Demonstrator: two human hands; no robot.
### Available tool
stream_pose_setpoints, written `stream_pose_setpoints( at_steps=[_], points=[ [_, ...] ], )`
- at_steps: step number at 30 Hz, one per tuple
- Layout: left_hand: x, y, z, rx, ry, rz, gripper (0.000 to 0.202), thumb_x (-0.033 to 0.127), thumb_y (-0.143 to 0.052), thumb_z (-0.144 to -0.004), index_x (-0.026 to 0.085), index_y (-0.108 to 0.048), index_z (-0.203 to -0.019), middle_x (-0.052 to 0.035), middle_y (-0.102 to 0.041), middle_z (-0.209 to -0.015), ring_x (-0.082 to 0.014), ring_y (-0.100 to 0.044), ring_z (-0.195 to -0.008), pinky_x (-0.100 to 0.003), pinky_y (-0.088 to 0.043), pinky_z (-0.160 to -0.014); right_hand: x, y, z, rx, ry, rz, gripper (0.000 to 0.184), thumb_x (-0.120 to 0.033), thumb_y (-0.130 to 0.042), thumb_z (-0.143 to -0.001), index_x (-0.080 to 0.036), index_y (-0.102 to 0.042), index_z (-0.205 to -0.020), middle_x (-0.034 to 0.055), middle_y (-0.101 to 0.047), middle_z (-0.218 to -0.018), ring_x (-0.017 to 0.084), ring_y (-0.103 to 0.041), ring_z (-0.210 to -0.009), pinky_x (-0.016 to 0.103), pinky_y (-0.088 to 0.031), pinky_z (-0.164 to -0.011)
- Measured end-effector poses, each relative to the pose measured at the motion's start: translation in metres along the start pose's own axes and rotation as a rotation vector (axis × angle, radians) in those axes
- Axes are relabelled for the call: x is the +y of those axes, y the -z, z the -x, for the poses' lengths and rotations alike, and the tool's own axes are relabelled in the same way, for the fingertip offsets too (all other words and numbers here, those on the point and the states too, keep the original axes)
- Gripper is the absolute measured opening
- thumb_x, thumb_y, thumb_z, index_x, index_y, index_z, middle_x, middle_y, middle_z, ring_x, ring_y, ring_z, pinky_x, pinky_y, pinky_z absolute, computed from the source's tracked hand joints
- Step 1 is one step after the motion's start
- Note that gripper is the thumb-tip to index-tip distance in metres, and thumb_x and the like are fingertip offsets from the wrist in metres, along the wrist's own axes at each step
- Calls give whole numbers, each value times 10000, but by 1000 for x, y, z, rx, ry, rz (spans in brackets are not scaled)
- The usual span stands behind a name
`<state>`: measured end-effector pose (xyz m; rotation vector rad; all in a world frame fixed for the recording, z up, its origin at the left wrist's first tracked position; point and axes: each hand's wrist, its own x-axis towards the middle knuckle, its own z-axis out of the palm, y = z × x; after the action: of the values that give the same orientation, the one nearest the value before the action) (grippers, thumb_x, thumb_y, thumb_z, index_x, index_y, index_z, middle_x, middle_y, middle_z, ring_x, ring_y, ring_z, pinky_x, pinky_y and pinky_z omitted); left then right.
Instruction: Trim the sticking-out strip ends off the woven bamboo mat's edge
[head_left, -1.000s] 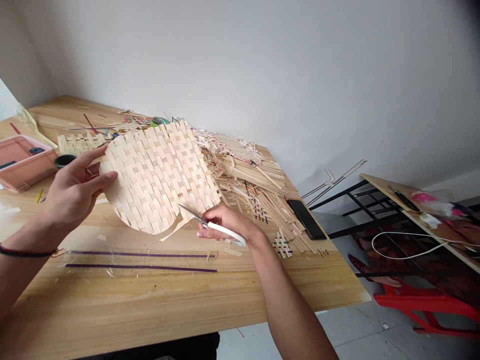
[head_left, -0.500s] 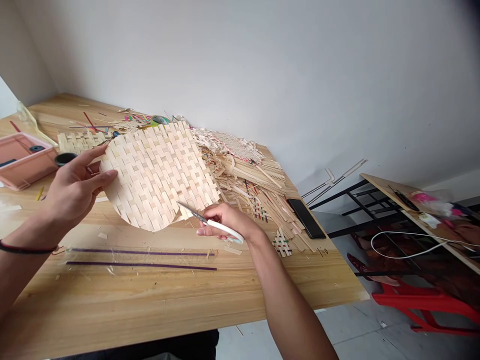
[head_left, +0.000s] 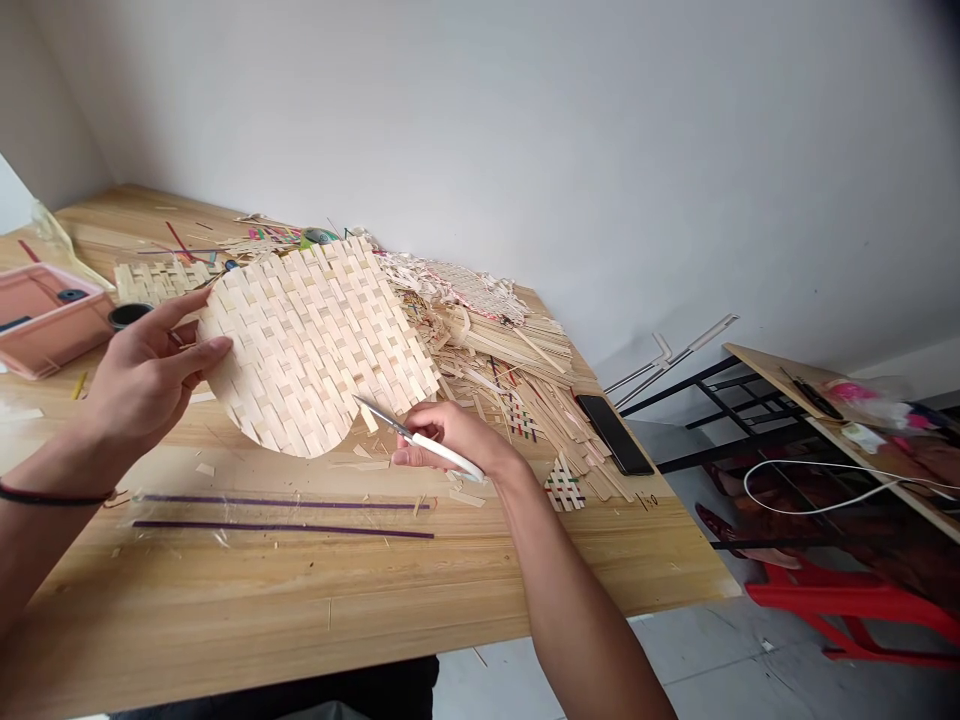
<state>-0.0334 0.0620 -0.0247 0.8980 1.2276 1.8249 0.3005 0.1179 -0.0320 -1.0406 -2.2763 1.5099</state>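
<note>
Above the table, my left hand [head_left: 154, 375] pinches the left edge of a woven bamboo sheet [head_left: 315, 345] between thumb and fingers. The sheet is pale, with a smooth rounded outline at left and bottom and ragged strip ends at the upper right. My right hand [head_left: 450, 435] is closed around the white handles of scissors [head_left: 439, 455]. Their blades lie at the sheet's lower edge, where the curve ends, and a small strip hangs beside them. Offcuts lie on the table below the blades.
Two purple strips [head_left: 285, 529] lie along the wooden table [head_left: 420, 600]. Behind the sheet are heaped bamboo strips [head_left: 517, 345]. A black phone [head_left: 615, 434] rests near the right edge, and a pink bin [head_left: 52, 330] stands at left. A red stool [head_left: 840, 605] is on the floor.
The scissor blades look more closed, and the cut strip at the sheet's lower edge hangs looser. Both hands stay in almost the same place.
</note>
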Motion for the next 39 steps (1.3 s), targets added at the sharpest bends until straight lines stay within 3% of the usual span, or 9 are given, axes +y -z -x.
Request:
stream_pose_setpoints(
  at_steps=[8, 11, 15, 23, 29, 35, 39],
  points=[
    [-2, -2, 2, -52, 5, 3, 503, 74, -867, -695, 230, -805, -1169, -30, -798, -868, -146, -725, -775, -219, -628, -730, -11, -2, 2, -11, -63, -56, 410, -510, -870, -718, -148, -680, -737, -70, -474, -547, 66, -382, -472, 216, -251, -439],
    [-1, -2, 2, -49, 8, 18, 505, 45, -848, -687, 215, -804, -1160, -13, -766, -788, -135, -709, -731, -210, -621, -724, -10, -3, 2, 2, -78, -72, 418, -527, -860, -724, -157, -668, -741, -61, -497, -526, 79, -420, -444, 215, -276, -412],
    [-1, -3, 1, -47, 6, 17, 506, 39, -845, -690, 213, -803, -1163, -27, -787, -853, -132, -715, -749, -197, -620, -728, -9, -5, 1, 12, -70, -75, 420, -530, -855, -730, -151, -680, -763, -45, -535, -564, 78, -456, -446, 206, -301, -406],
    [0, -4, 3, -60, 5, 9, 506, 44, -835, -710, 208, -795, -1187, -42, -798, -903, -138, -714, -781, -204, -614, -730, -15, -5, 2, 19, -64, -86, 461, -566, -857, -708, -150, -659, -726, -51, -515, -579, 61, -422, -436, 205, -317, -398],
    [1, -5, 2, -24, 3, 7, 508, 23, -816, -676, 193, -793, -1154, -46, -777, -819, -171, -711, -769, -245, -598, -689, -12, -3, 2, 46, -34, -2, 448, -565, -844, -742, -152, -670, -732, -54, -497, -551, 72, -442, -447, 204, -301, -409],
    [2, -6, 2, 2, 8, 25, 510, 0, -800, -683, 184, -779, -1159, -40, -782, -805, -155, -716, -756, -216, -581, -661, -10, -4, 0, 58, -19, -9, 453, -564, -858, -733, -143, -692, -761, -40, -543, -617, 64, -435, -469, 210, -306, -434],
    [4, -8, 2, 35, 2, 46, 518, -11, -804, -656, 189, -777, -1133, -19, -776, -768, -145, -713, -738, -197, -571, -647, -3, -7, -5, 80, 33, -115, 445, -557, -857, -727, -151, -694, -804, 6, -641, -772, 114, -575, -599, 241, -441, -544]
  ],
)
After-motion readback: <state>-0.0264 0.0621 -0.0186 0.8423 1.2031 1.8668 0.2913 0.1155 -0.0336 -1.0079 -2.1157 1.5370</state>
